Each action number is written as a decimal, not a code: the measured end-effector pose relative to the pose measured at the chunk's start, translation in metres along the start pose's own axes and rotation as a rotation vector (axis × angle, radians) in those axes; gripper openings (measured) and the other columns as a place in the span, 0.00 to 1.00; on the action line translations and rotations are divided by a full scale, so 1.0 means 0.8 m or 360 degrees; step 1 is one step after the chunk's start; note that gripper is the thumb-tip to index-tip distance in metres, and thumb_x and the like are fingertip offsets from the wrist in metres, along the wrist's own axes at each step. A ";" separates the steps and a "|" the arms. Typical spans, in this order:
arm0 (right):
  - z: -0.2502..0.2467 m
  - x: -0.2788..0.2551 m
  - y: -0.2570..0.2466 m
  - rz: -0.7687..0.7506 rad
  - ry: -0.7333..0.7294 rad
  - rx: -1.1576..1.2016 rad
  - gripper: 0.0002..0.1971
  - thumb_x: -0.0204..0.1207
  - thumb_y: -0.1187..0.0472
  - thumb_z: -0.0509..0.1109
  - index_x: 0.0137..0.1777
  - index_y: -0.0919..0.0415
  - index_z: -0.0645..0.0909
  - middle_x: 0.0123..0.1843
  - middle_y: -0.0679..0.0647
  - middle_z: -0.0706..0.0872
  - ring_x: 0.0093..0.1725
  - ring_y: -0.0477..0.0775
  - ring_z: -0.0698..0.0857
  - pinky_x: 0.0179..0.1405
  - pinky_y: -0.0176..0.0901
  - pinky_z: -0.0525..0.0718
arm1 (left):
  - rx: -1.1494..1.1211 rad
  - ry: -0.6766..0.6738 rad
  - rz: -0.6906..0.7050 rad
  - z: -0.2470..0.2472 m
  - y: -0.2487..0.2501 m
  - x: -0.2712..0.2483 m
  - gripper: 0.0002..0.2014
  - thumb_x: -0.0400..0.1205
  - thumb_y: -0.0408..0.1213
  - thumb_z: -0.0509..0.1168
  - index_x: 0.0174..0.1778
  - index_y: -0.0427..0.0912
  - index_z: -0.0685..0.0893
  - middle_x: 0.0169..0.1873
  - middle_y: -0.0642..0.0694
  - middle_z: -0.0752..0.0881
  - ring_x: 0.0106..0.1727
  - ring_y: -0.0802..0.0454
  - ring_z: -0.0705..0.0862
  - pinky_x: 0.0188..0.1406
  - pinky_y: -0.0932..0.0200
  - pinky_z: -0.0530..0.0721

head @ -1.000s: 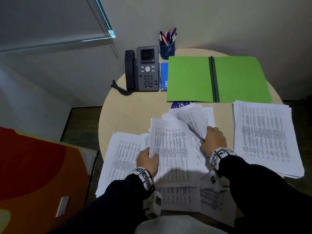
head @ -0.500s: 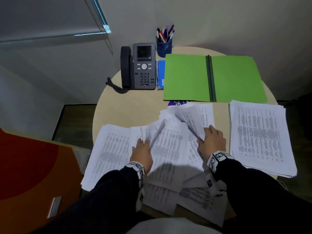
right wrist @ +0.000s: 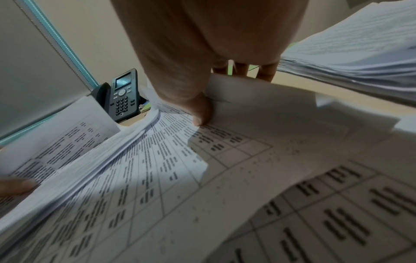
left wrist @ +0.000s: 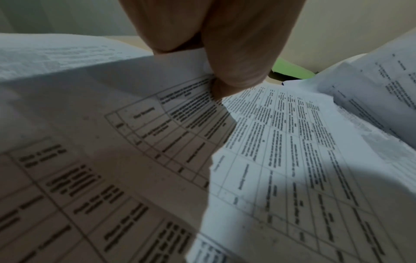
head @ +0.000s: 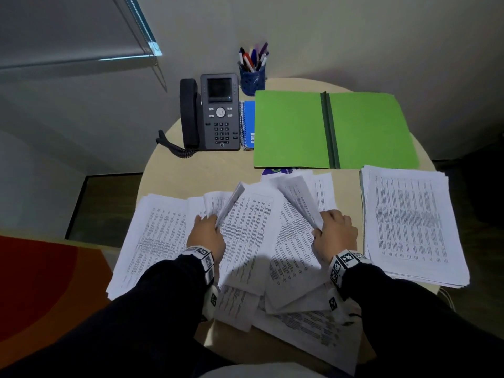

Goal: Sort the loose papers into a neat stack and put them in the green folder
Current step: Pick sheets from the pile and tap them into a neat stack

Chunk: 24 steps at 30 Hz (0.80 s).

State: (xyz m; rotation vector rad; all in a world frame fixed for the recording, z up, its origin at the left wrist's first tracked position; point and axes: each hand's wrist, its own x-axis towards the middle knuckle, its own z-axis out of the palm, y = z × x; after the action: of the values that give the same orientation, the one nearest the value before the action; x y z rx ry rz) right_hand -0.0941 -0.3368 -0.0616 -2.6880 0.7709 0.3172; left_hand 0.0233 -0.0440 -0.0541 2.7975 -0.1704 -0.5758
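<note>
Loose printed papers (head: 253, 230) lie fanned across the near half of the round table. My left hand (head: 208, 233) pinches a raised sheaf of papers (head: 229, 204) by its near edge; the left wrist view shows thumb and finger (left wrist: 231, 71) clamped on a sheet. My right hand (head: 334, 231) grips another lifted bundle of papers (head: 300, 197), thumb (right wrist: 200, 110) on top. A squared stack of papers (head: 409, 225) sits at the right. The green folder (head: 291, 129) lies open at the far side, nothing in it.
A desk phone (head: 211, 113), a blue spiral notebook (head: 248, 124) and a pen cup (head: 252, 75) stand at the far left of the table (head: 191, 173). Some sheets overhang the near edge (head: 308, 326). An orange-red surface (head: 41, 290) is at the lower left.
My left hand has shifted left and forward and lifted a sheaf off the pile. The right hand kept its hold on its bundle and barely moved.
</note>
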 end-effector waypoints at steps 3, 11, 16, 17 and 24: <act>0.003 -0.002 -0.003 0.0040 0.0025 0.0010 0.21 0.75 0.58 0.73 0.69 0.50 0.80 0.67 0.53 0.78 0.66 0.63 0.70 0.56 0.58 0.75 | 0.0014 0.0016 0.0016 0.002 0.010 0.005 0.02 0.86 0.35 0.61 0.51 0.45 0.78 0.46 0.40 0.84 0.58 0.32 0.86 0.46 0.44 0.89; 0.006 0.007 -0.001 0.0160 -0.0155 -0.0025 0.30 0.79 0.55 0.67 0.81 0.49 0.66 0.85 0.51 0.63 0.84 0.65 0.58 0.74 0.67 0.69 | 0.0249 0.0093 -0.0002 0.027 0.006 -0.008 0.19 0.84 0.38 0.64 0.72 0.42 0.80 0.68 0.36 0.82 0.65 0.36 0.83 0.54 0.40 0.89; 0.010 0.007 -0.002 0.0146 -0.0136 -0.0057 0.30 0.78 0.55 0.67 0.80 0.48 0.66 0.85 0.51 0.63 0.83 0.66 0.60 0.72 0.66 0.72 | 0.0235 0.0118 -0.0014 0.019 0.015 -0.014 0.15 0.81 0.36 0.66 0.64 0.43 0.85 0.51 0.41 0.86 0.55 0.39 0.85 0.43 0.46 0.86; 0.012 0.007 -0.002 0.0135 -0.0126 -0.0059 0.29 0.78 0.55 0.68 0.80 0.48 0.67 0.85 0.51 0.64 0.83 0.66 0.61 0.72 0.66 0.73 | 0.0222 0.0121 -0.0021 0.020 0.015 -0.015 0.14 0.81 0.36 0.66 0.63 0.43 0.85 0.50 0.41 0.85 0.55 0.39 0.84 0.43 0.46 0.86; 0.015 0.003 -0.004 0.0103 -0.0066 -0.0082 0.28 0.79 0.55 0.68 0.79 0.47 0.70 0.83 0.49 0.67 0.81 0.64 0.63 0.71 0.63 0.72 | 0.0231 0.0153 0.0032 0.019 0.018 -0.017 0.13 0.81 0.34 0.67 0.62 0.40 0.87 0.49 0.39 0.89 0.54 0.37 0.85 0.43 0.47 0.83</act>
State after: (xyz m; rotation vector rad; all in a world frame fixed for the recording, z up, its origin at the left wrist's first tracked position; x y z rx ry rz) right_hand -0.0922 -0.3309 -0.0724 -2.6993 0.8499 0.4127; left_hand 0.0038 -0.0590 -0.0586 2.9527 -0.2290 -0.4391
